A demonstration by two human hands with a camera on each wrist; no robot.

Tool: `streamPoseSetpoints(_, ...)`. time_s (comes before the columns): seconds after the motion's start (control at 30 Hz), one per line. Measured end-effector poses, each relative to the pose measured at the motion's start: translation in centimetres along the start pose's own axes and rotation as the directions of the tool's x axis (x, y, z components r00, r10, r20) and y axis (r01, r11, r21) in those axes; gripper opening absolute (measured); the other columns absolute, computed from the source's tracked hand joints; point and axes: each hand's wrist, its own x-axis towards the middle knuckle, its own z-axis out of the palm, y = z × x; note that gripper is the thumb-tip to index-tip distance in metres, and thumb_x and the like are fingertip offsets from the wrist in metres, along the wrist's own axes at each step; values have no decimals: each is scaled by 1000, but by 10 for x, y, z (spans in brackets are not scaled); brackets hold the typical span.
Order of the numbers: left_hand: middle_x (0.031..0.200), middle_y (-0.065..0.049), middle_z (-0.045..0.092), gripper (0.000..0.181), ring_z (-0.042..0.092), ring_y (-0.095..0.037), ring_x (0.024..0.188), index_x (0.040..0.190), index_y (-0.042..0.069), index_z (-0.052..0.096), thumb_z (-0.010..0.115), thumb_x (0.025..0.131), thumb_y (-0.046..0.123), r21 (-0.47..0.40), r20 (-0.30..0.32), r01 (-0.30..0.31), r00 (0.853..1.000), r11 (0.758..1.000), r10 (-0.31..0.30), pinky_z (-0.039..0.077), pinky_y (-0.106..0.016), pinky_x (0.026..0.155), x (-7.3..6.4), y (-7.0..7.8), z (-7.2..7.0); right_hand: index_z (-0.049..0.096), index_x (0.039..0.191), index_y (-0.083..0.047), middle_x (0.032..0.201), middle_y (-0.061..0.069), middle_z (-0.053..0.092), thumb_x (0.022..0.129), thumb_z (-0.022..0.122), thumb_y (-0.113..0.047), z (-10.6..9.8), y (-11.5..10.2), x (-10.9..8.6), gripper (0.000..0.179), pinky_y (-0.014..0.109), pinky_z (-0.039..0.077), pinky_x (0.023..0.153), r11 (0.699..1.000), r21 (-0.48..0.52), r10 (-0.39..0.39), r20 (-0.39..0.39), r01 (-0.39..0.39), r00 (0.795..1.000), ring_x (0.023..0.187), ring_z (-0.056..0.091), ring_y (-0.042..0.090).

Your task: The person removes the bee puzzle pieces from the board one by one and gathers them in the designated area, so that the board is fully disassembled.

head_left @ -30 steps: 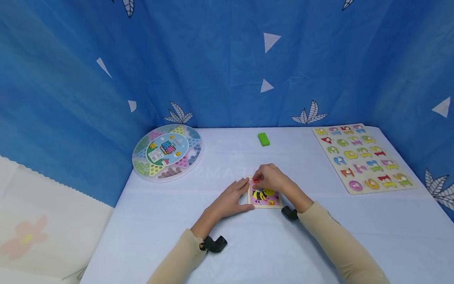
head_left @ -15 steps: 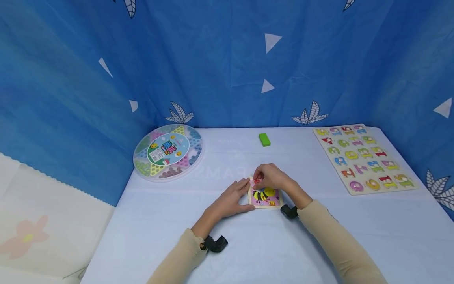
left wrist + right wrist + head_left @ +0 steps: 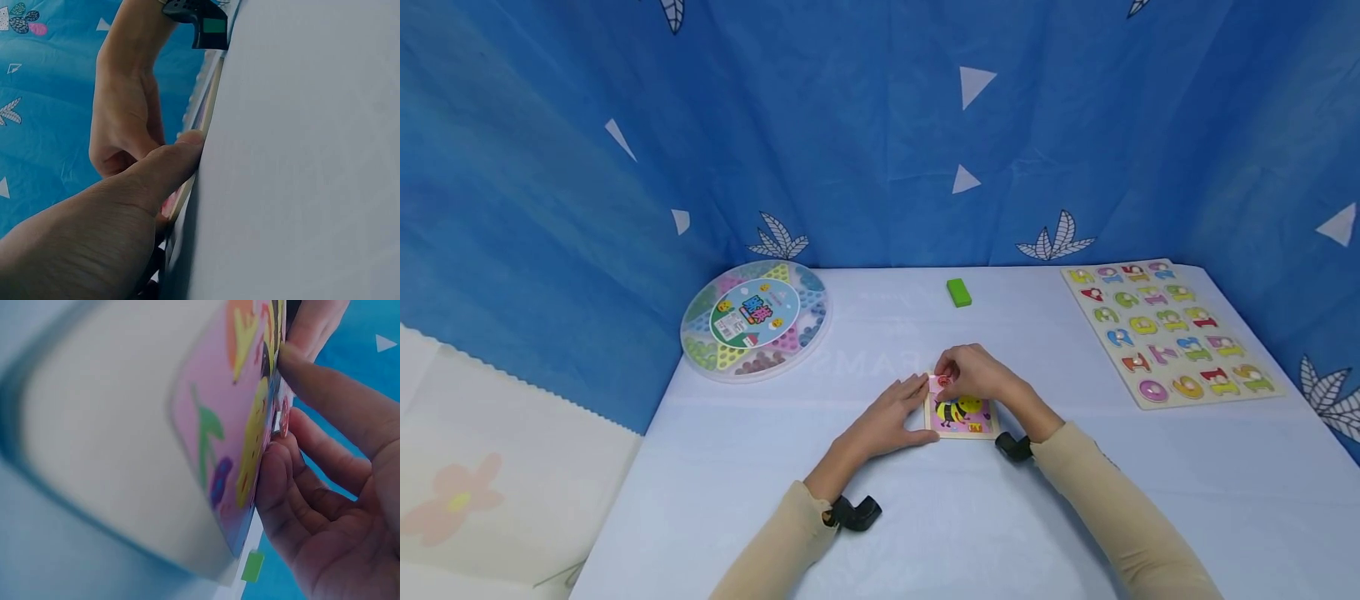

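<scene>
A small square bee puzzle [image 3: 955,428], with a pale wooden frame, lies on the table between the two hands. My left hand [image 3: 883,422] rests along its left side, fingers extended to the far left corner, thumb on the near edge. In the left wrist view the thumb [image 3: 187,140] presses on the puzzle's edge. Over the far left part of the picture, my right hand [image 3: 973,372] pinches a small red-printed puzzle piece [image 3: 284,417] with its fingertips. One right finger [image 3: 306,372] touches the picture. Those fingers hide part of the piece and of the board under them.
A green block [image 3: 958,292] lies behind the puzzle. On the left is a round marble game board [image 3: 730,287]; a number puzzle board [image 3: 1116,360] lies on the right. A blue curtain [image 3: 880,133] hangs behind the white table [image 3: 880,550].
Both hands stay nearly where they were. The right fingers have shifted the red piece very slightly at the puzzle's far left corner.
</scene>
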Motion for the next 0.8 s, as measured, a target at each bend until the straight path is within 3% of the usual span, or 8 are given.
streamPoseSetpoints(0.33,163,-4,22,85,20,-22,151,153,8,29,64,89,52,-10,2,-1,1000,1000,1,19,-41,124,0,-1,1,73,105,-10,86,-1,65,76,84,-20,-2,6,0,33,19,51,68,999,38,-27,15,27,1000,75,55,12)
streamPoseSetpoints(0.5,163,-5,23,85,21,-23,151,152,7,29,65,89,51,-16,1,-8,1000,1000,8,19,-43,124,-2,0,0,73,105,-9,87,-1,65,77,83,-18,-3,8,0,31,19,51,68,998,24,-63,28,63,998,76,54,12)
streamPoseSetpoints(0.8,163,-4,23,85,20,-22,151,153,8,29,65,89,52,-10,5,4,1000,1000,-4,19,-41,124,-1,0,0,73,105,-10,87,-2,65,77,83,-19,-3,7,0,31,20,51,71,998,1,-58,26,58,998,77,55,12)
